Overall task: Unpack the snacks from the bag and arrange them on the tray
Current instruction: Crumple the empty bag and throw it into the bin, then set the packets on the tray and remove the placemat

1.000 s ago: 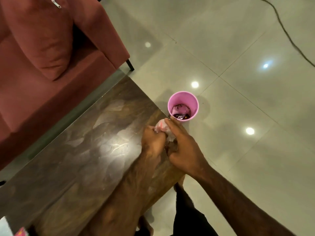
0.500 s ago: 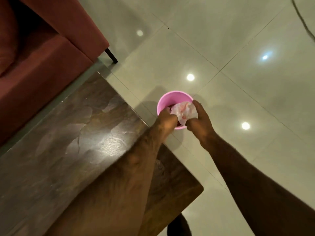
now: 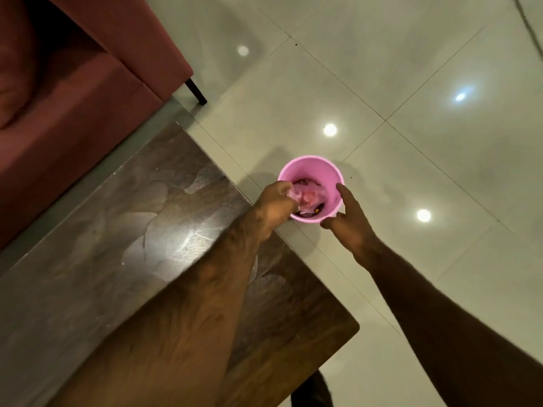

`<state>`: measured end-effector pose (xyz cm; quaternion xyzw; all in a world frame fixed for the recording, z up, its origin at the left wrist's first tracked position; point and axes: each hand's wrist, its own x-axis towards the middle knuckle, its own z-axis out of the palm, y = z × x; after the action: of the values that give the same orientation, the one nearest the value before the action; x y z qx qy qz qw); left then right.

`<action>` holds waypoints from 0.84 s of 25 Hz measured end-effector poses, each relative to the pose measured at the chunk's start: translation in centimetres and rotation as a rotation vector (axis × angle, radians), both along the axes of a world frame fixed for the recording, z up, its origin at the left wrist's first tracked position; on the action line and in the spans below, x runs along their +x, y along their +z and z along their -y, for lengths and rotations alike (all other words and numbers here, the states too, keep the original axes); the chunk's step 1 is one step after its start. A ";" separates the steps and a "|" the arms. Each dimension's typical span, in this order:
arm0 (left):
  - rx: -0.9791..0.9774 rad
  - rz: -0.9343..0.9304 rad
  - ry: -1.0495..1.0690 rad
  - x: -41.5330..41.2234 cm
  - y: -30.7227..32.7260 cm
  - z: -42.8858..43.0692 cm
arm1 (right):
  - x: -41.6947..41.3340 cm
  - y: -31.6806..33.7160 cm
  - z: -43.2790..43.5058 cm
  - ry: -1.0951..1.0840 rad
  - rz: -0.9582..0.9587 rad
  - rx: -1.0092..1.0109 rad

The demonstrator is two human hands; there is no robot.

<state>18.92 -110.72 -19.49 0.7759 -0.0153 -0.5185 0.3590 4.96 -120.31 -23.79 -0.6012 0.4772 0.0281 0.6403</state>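
Observation:
A small pink bin (image 3: 312, 160) stands on the tiled floor just past the table's corner. Inside it lies a crumpled pale plastic bag (image 3: 308, 196) on top of dark wrappers. My left hand (image 3: 273, 204) reaches over the bin's left rim with its fingers curled on the bag's edge. My right hand (image 3: 349, 221) is at the bin's right side, fingers apart, index finger and thumb along the outer wall, with nothing of the bag in it. No tray or snacks are in view.
A dark wooden table (image 3: 147, 215) fills the lower left, its corner under my left forearm. A reddish sofa (image 3: 73, 113) with a black leg (image 3: 196, 91) stands at upper left. A dark cable (image 3: 526, 19) runs over the glossy floor at upper right.
Both hands carried the crumpled bag from above the table's corner out to the bin and pushed it in. My right hand has let go of the bag and moved beside the bin.

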 end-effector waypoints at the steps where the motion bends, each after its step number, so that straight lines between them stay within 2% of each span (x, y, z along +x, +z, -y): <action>1: -0.027 0.023 -0.032 -0.2 1.2 -0.7 | -0.2 1.5 -0.8 0.016 0.019 -0.011; 5: -0.102 0.029 -0.056 -1.7 6.2 -5.9 | -1.4 7.2 -4.8 0.078 0.049 -0.006; 10: -0.101 0.035 0.112 -3.0 10.4 -16.8 | -1.1 12.9 -11.8 0.247 0.113 0.009; 15: -0.083 0.066 0.334 -4.8 12.6 -27.9 | 0.6 15.4 -19.4 0.466 0.109 0.044; 21: -0.032 0.149 0.624 -8.4 16.3 -42.4 | 3.5 17.9 -32.2 0.839 0.146 0.016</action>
<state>10.56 -68.28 -3.23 0.7731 0.1892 -0.3249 0.5109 8.47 -88.11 -5.92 -0.7387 0.1443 0.2474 0.6101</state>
